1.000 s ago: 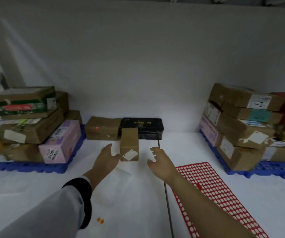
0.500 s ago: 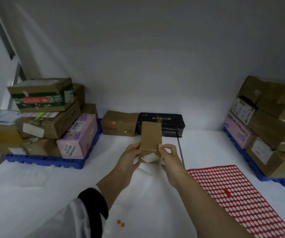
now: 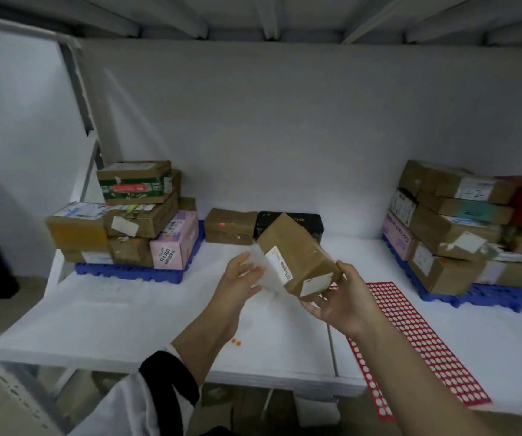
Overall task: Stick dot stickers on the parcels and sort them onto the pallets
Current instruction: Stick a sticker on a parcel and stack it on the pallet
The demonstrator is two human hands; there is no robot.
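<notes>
**Head view.** A white counter carries a left pallet and a right pallet, both blue, at its far corners. Each is loaded with stacked parcels. A red sticker sheet lies at the near right and overhangs the near edge. A brown cardboard parcel is held tilted above the centre of the counter, in front of a second brown box and a black box at the far wall. The right hand grips its lower near corner with the fingers curled beneath. The left hand is spread flat at its left face, though contact cannot be resolved. Two orange dots lie on the counter by the left forearm.

The step in hand is judged to be label inspection before stickering. The parcel is best steadied by both hands, with a bare cardboard face turned up, clear of the printed labels.

Legible writing:
- "-2" is handwritten on a white label on top of the right stack.
- Digits resembling "504 3405" are printed on a pink box.
- The print on the held parcel is too small to be read.
</notes>
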